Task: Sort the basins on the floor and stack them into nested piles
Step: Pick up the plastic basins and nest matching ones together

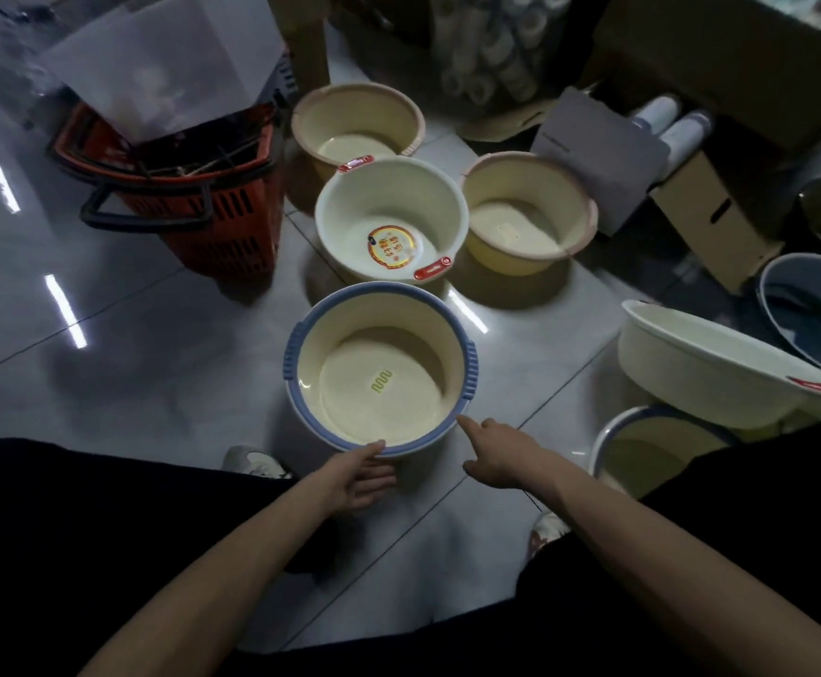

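Note:
A cream basin with a blue rim (301, 344) stands on the floor in front of me. My left hand (357, 473) rests under its near rim with the thumb on the rim and the fingers straight. My right hand (499, 454) points its index finger at the rim's near right side, just touching it. Behind stand a white basin with red handles (442, 207) and two cream basins with pink rims, one at the back (413, 109) and one to the right (589, 222). At the right a white basin (682, 354) leans tilted over another blue-rimmed basin (609, 432).
A red shopping basket (232, 207) stands at the left behind the basins. Cardboard boxes (711, 222) and rolls line the back and right. A dark blue basin (784, 285) sits at the far right. My shoes (252, 461) are on the tiled floor.

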